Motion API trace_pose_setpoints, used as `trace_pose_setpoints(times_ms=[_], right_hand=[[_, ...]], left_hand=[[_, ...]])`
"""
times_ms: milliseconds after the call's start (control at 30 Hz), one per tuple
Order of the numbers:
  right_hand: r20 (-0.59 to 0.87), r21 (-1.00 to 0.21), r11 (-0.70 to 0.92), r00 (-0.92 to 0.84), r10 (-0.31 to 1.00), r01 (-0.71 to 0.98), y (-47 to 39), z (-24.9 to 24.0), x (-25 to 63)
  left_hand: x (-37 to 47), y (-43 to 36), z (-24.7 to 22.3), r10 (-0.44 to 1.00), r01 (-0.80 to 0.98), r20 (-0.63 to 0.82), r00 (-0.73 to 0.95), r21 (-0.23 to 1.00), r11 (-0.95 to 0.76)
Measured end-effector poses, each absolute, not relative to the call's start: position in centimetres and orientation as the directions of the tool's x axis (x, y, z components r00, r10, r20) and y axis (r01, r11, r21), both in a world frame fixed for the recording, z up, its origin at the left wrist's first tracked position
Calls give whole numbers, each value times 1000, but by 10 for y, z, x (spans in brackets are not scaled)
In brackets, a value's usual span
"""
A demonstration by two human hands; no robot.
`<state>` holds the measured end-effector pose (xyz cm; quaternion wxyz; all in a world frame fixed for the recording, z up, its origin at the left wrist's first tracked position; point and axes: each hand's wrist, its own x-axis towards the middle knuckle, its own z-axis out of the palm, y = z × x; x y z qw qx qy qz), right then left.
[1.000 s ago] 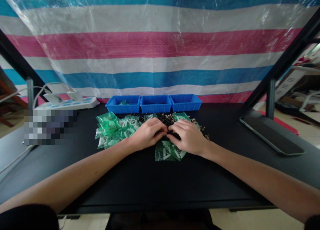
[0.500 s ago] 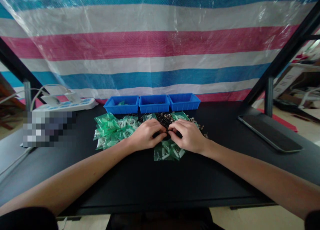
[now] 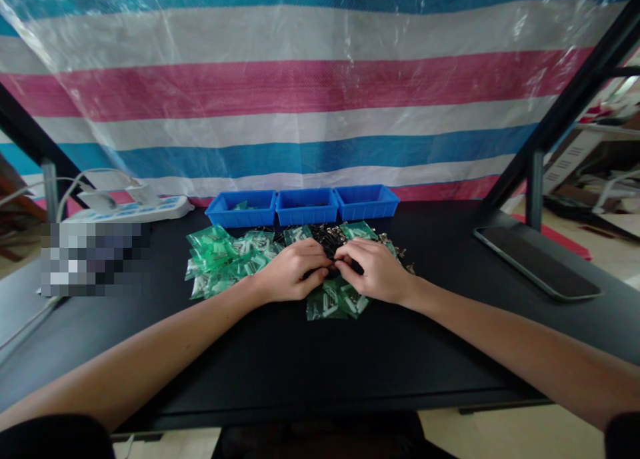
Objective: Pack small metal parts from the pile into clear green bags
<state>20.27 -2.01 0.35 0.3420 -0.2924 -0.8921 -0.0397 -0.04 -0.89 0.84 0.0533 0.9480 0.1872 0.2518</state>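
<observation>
Evidently, fine fingertip work is in hand: the left hand [image 3: 293, 271] and right hand [image 3: 374, 269] meet, seemingly pinching a small dark part [image 3: 333, 265], too tiny to identify, above the counter [image 3: 310, 362]. It looks to call for a light, steady grip. Around lie crinkly, translucent green plastic bags [image 3: 213, 247] of slender pale pieces [image 3: 361, 304]; behind, ribbed blue rectangular bins [image 3: 307, 214].

1 head-worn camera looks forward and down across the table [image 3: 320, 359] from its near side.
</observation>
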Motion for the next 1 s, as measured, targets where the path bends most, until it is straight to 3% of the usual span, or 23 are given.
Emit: trace_pose_setpoints(times_ms=[1000], right_hand=[[624,-82,861,-648,438,502,-16,4,207]], left_hand=[[1,-7,5,376,338,384,843,165,-927]])
